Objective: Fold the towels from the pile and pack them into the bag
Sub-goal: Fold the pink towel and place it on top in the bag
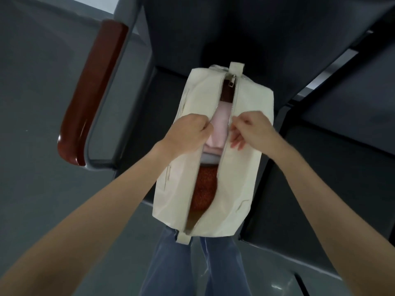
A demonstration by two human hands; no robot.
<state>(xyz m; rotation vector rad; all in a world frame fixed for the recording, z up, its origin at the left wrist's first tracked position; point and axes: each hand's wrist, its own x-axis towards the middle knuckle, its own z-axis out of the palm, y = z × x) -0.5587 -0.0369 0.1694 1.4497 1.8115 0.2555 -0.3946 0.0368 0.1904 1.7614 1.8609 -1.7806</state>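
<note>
While the cream canvas bag (233, 167) lies lengthwise on the dark seat of a chair (166, 92), its top zip stands open along nearly its whole length, with the metal zip pull (231, 81) parked at the far end. Through the opening several folded towels show in a row: a dark maroon one (227, 92) farthest off, a pale pink one (220, 129) in the middle, a grey one (210, 158) under it, and a rust-red one (203, 189) nearest the person. The left hand (189, 131) pinches the left lip of the opening with curled fingers, and the right hand (249, 129) pinches the right lip just across from it.

The packing looks all but finished, so the step in hand is probably settling the towels or drawing the lips together for closing. To do it well, both lips should be pulled evenly so the zip teeth (193, 197) line up, and the pink towel, which rides high between the hands, should be pressed down first so no cloth catches.

Around the bag, a glossy reddish-brown armrest (92, 88) flanks the chair on the left, and a second dark seat (333, 167) adjoins on the right. The person's blue jeans (192, 263) stand against the bag's near end. No towel pile is in view.
</note>
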